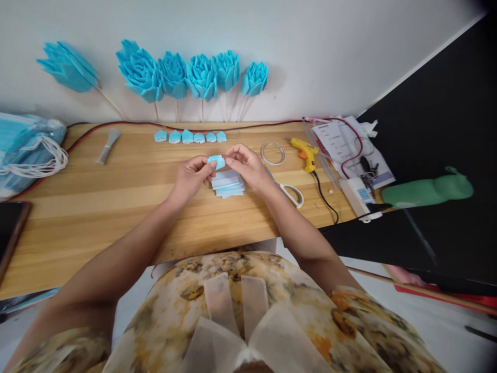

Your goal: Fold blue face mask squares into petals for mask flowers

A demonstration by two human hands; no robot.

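A small folded piece of light-blue fabric (216, 161) is held between my two hands, above the table. My left hand (191, 176) pinches its left side with thumb and fingers. At its right edge, my right hand (247, 165) has thumb and forefinger closed on it. Just below lies a stack of pale blue and white strips (228, 185), partly overlapped by my hands. Behind them, a row of several small folded blue petals (187, 136) sits along the back of the table.
Several blue fabric flowers (202, 75) on sticks lean against the wall. To the right lie a tape roll (273, 154), scissors (293, 196), a yellow glue gun (305, 153), a power strip (359, 197) and a green bottle (427, 191). At left are a plastic bag (27, 160) and thin ties (108, 146).
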